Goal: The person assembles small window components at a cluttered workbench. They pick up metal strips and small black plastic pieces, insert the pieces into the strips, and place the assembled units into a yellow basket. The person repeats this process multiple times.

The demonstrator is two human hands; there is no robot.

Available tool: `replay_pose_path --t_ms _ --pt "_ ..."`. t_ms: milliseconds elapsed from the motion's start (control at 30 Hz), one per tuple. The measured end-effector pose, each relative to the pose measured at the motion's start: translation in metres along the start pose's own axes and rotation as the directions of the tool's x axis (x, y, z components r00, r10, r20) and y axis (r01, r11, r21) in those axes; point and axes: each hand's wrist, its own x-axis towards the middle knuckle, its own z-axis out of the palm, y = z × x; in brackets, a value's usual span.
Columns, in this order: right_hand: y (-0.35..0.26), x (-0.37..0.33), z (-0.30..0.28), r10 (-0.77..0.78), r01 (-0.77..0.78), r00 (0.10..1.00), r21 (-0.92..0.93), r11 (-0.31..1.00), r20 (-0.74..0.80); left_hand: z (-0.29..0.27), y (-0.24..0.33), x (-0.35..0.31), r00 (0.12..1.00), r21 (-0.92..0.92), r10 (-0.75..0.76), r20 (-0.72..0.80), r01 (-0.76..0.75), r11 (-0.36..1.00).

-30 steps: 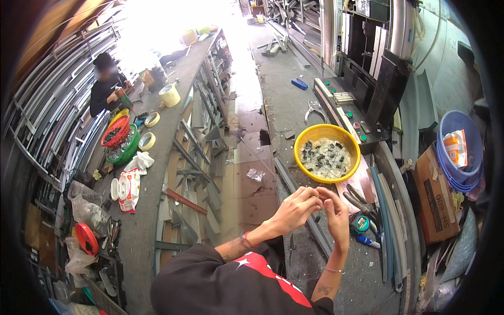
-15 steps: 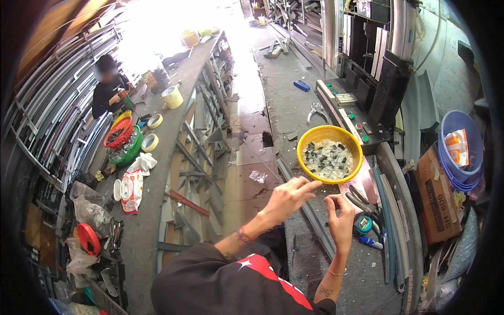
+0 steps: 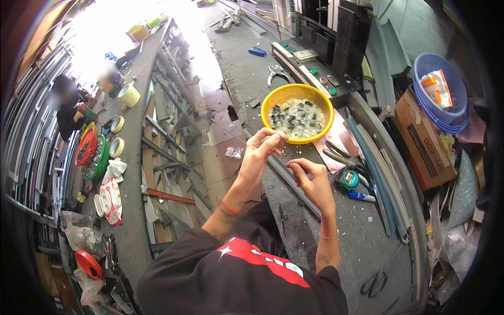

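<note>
A yellow plastic basket [image 3: 303,140] on the grey bench holds many small pieces, clear-whitish and black [image 3: 299,116]. Just at its near-left rim is my left hand [image 3: 258,155], thumb and fingertips pinched together; anything between them is too small to make out. My right hand [image 3: 313,184] hovers a little nearer and to the right, over the bench, its fingers curled in against the thumb. What it may hold is hidden. Dark-handled pliers [image 3: 338,155], a round teal-faced tape measure [image 3: 349,179] and a blue marker [image 3: 361,197] lie to its right.
Metal profiles [image 3: 370,168] line the bench's right side, with black scissors [image 3: 374,283] near me. Beyond the basket stand a black machine [image 3: 349,50] and metal pliers [image 3: 278,74]. A cardboard box [image 3: 422,142] and blue buckets [image 3: 438,89] are right. A co-worker [image 3: 68,107] is at the left bench.
My view has shifted, so the benches appear farther left and higher. My left hand's outstretched fingers have drawn into a pinch by the basket's rim. The right hand stays curled, fingers now pointing left.
</note>
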Motion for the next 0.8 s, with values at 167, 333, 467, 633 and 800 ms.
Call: replay_pose_path --t_ms 167,333,467,633,800 --pt "0.001 -0.001 -0.005 0.014 -0.012 1.0 -0.065 0.998 0.026 -0.007 -0.015 0.004 0.994 -0.184 -0.076 0.073 0.088 0.979" --pt "0.007 -0.003 -0.004 0.034 -0.027 0.998 -0.137 0.99 0.054 -0.012 -0.027 0.005 0.997 -0.2 -0.072 0.011 0.073 0.977" --pt "0.012 -0.006 0.0 0.06 -0.04 0.993 -0.184 0.982 0.104 -0.014 -0.031 0.008 0.998 -0.241 -0.053 -0.038 0.043 0.97" --pt "0.015 -0.006 0.0 0.137 -0.082 0.971 -0.266 0.961 0.194 -0.017 -0.031 0.011 0.998 -0.253 -0.053 -0.024 0.046 0.966" --pt "0.011 -0.002 0.007 -0.077 0.067 0.997 -0.256 0.964 -0.03 -0.013 -0.031 0.009 0.992 -0.188 -0.124 0.021 0.125 0.974"
